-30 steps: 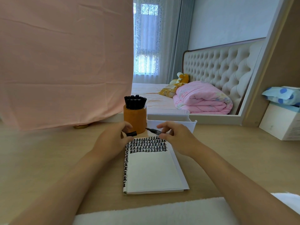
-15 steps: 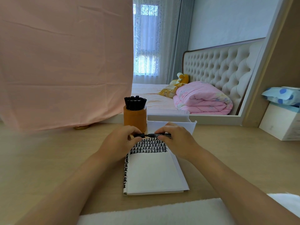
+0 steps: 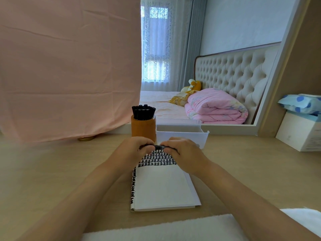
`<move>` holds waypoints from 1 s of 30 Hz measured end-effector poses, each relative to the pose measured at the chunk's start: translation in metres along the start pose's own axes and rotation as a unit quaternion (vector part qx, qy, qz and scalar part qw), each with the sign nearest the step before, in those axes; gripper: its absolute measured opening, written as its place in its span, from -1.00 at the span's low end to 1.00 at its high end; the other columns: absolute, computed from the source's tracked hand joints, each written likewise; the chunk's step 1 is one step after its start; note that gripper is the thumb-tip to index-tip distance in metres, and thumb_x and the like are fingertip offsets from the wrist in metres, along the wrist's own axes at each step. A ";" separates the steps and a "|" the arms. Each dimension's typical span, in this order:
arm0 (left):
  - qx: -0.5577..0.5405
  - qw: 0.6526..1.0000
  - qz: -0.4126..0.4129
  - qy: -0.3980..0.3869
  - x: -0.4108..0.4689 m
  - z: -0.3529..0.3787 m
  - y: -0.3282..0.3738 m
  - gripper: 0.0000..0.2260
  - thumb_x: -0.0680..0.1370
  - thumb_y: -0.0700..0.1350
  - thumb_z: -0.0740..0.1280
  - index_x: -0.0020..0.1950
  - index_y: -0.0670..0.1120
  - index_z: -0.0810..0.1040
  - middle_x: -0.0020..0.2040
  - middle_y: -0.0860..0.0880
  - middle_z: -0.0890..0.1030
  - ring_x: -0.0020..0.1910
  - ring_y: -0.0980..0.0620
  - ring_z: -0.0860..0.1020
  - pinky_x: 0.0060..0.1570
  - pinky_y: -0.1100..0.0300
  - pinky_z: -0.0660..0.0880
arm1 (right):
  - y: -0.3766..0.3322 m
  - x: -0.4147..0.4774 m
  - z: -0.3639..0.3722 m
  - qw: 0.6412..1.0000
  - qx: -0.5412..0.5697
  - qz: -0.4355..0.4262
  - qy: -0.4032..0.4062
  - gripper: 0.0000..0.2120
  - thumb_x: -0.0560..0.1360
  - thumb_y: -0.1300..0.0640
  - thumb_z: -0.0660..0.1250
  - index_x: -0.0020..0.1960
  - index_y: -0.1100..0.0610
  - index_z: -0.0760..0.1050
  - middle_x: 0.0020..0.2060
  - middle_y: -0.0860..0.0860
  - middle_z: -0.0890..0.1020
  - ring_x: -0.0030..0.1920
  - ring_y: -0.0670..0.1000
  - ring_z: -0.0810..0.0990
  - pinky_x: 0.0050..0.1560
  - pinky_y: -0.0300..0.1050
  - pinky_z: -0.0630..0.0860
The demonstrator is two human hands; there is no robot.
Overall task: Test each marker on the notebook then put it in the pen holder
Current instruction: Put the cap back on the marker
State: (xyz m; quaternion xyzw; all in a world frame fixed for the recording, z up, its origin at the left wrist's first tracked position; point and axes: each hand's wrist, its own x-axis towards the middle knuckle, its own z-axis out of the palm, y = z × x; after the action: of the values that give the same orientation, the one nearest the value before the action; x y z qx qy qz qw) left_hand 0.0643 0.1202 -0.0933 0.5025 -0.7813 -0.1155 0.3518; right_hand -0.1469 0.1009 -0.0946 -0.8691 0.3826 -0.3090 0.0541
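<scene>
marker: only its middle shows | white box: cut off at right edge | desk, left side: blurred

Soft window daylight; edges warped, slightly blurred.

The left hand and right hand, gripping one marker, take up the far edge of the notebook. At 11 o'clock from them the pen holder stands just beside the left hand, its mouth crowded with black pens. At 12 to 1 o'clock a white bin blocks the way. The desk lies open at 9 o'clock up to the pink cloth, and at 3 o'clock up to a white box. A white towel lines 6 o'clock.
</scene>
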 end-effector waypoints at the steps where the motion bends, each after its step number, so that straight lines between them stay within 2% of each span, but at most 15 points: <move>1: 0.007 1.000 0.012 0.003 0.000 0.000 0.001 -0.88 0.60 -0.05 0.33 0.02 0.11 0.67 -0.16 0.15 0.64 -0.15 0.16 0.56 -0.17 0.18 0.48 | 0.000 0.000 0.000 1.000 0.006 0.006 0.000 -0.77 0.64 0.07 0.22 0.19 0.00 0.62 -0.08 -0.09 0.66 -0.09 -0.08 0.58 -0.09 0.00 0.56; 4: 0.025 0.999 0.041 0.011 -0.001 -0.001 0.003 -0.87 0.59 -0.07 0.34 0.06 0.06 0.68 -0.16 0.14 0.63 -0.15 0.17 0.55 -0.19 0.26 0.44 | -0.002 0.000 -0.002 0.998 0.048 0.037 -0.031 -0.79 0.65 0.06 0.20 0.09 -0.06 0.62 -0.17 -0.16 0.64 -0.14 -0.09 0.57 -0.10 0.02 0.53; 7: 0.036 0.998 0.057 0.013 0.000 -0.003 0.004 -0.85 0.60 -0.05 0.32 0.07 0.06 0.68 -0.14 0.15 0.63 -0.13 0.19 0.55 -0.17 0.29 0.44 | -0.005 0.000 -0.003 0.993 0.081 0.057 -0.064 -0.79 0.66 0.05 0.18 -0.04 -0.19 0.52 -0.30 -0.18 0.57 -0.24 -0.11 0.52 -0.14 0.03 0.49; 10: 0.029 0.998 0.047 0.010 -0.001 -0.002 0.002 -0.86 0.60 -0.04 0.31 0.09 0.07 0.66 -0.10 0.20 0.62 -0.10 0.24 0.53 -0.18 0.37 0.39 | -0.007 0.000 -0.002 0.990 0.090 0.071 -0.083 -0.79 0.67 0.05 0.15 -0.03 -0.23 0.46 -0.28 -0.16 0.56 -0.22 -0.10 0.52 -0.12 0.00 0.49; 13: 0.034 0.998 0.041 0.018 -0.002 -0.003 0.003 -0.87 0.60 -0.02 0.32 0.12 0.09 0.61 -0.07 0.23 0.58 -0.07 0.26 0.50 -0.17 0.38 0.38 | -0.009 0.001 -0.002 0.988 0.096 0.082 -0.085 -0.82 0.66 0.04 0.19 0.00 -0.24 0.48 -0.16 -0.14 0.55 -0.13 -0.12 0.52 -0.08 -0.12 0.47; 16: -0.007 0.998 0.015 0.053 0.001 -0.008 0.001 -0.80 0.60 -0.02 0.32 0.22 0.12 0.51 -0.04 0.21 0.56 -0.03 0.25 0.50 -0.08 0.35 0.46 | -0.004 0.004 -0.004 0.988 0.087 0.114 -0.049 -0.87 0.64 0.02 0.24 0.09 -0.11 0.56 -0.10 -0.10 0.49 -0.12 -0.10 0.50 -0.13 -0.24 0.38; 19: -0.044 0.991 -0.018 0.123 0.015 -0.018 -0.012 -0.72 0.61 -0.01 0.30 0.33 0.09 0.45 0.07 0.16 0.53 0.07 0.21 0.49 0.07 0.20 0.49 | 0.003 0.013 -0.010 0.972 0.173 0.158 0.010 -0.88 0.61 0.08 0.29 0.05 -0.05 0.60 -0.24 -0.10 0.57 -0.26 -0.09 0.49 -0.18 -0.18 0.39; 21: -0.042 0.986 -0.050 0.151 0.029 -0.025 -0.022 -0.66 0.61 -0.02 0.30 0.38 0.06 0.40 0.16 0.11 0.49 0.15 0.13 0.45 0.15 0.17 0.44 | 0.004 0.024 -0.014 0.955 0.223 0.187 0.055 -0.90 0.60 0.13 0.31 0.03 0.02 0.61 -0.28 -0.07 0.59 -0.26 -0.07 0.52 -0.24 -0.27 0.43; 23: -0.046 0.979 -0.074 0.185 0.046 -0.030 -0.029 -0.61 0.59 -0.04 0.33 0.40 0.03 0.37 0.22 0.06 0.45 0.22 0.07 0.40 0.21 0.14 0.39 | 0.004 0.041 -0.018 0.944 0.239 0.208 0.095 -0.92 0.60 0.18 0.32 0.04 0.08 0.59 -0.22 -0.01 0.63 -0.21 -0.04 0.59 -0.28 -0.38 0.45; 24: -0.054 0.974 -0.085 0.201 0.055 -0.032 -0.032 -0.58 0.57 -0.03 0.34 0.41 0.01 0.36 0.24 0.05 0.43 0.25 0.05 0.38 0.25 0.11 0.38 | 0.004 0.050 -0.019 0.940 0.243 0.214 0.111 -0.92 0.59 0.19 0.33 0.05 0.09 0.58 -0.18 0.01 0.65 -0.19 -0.03 0.62 -0.24 -0.34 0.47; 27: -0.081 0.966 -0.122 0.213 0.079 -0.032 -0.040 -0.44 0.51 0.04 0.40 0.46 -0.01 0.31 0.34 0.02 0.40 0.34 0.01 0.31 0.32 0.04 0.34 | 0.009 0.081 -0.023 0.926 0.251 0.227 0.166 -0.94 0.59 0.18 0.33 0.05 0.10 0.54 -0.10 0.03 0.67 -0.12 -0.02 0.69 -0.09 -0.06 0.59; 30: -0.130 0.962 -0.146 0.189 0.095 -0.029 -0.049 -0.27 0.45 0.10 0.47 0.53 -0.01 0.20 0.44 0.01 0.33 0.43 -0.01 0.25 0.35 0.04 0.29 | 0.014 0.109 -0.027 0.905 0.286 0.234 0.210 -0.89 0.61 0.21 0.30 0.13 0.13 0.52 -0.03 0.05 0.66 -0.11 -0.06 0.71 -0.11 -0.07 0.65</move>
State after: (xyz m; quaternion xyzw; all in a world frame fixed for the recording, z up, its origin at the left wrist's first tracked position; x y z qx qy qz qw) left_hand 0.0947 0.0197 -0.0574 0.5740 -0.5966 -0.1691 0.5348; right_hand -0.1151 0.0189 -0.0238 -0.6168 0.4722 -0.5592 0.2897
